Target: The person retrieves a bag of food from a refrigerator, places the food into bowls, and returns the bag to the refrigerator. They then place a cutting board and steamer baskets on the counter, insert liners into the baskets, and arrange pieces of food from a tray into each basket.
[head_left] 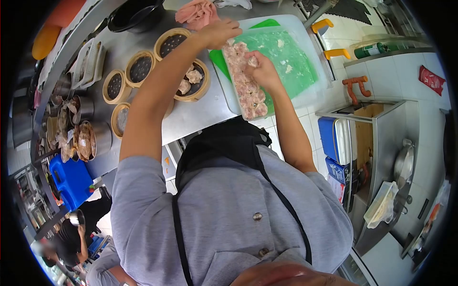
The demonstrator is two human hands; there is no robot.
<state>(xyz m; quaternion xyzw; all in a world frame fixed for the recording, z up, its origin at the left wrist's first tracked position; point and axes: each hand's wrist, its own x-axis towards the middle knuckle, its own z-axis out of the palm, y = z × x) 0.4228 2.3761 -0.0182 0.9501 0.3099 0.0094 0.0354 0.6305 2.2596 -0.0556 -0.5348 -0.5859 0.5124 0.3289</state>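
A long, shallow tray (241, 111) filled with rows of raw meat dumplings (252, 95) lies over the left side of a green cutting board (300, 71). My right hand (263, 74) is closed over the middle of the rows, a dumpling (252, 61) pinched at its fingertips. At the tray's far end, my left hand (219, 33) has its fingers bent down and closed; what they grip is hidden. Left of the tray, a bamboo steamer (204, 88) holds a few dumplings on a dark perforated liner, partly behind my left forearm.
Several more bamboo steamers (106, 100) stand on the steel table (191, 119). A pink cloth (196, 13) and a black bowl (136, 16) are at the back. Metal pots (101, 138) and a white basket (89, 63) sit at the left. Another person (67, 238) is at lower left.
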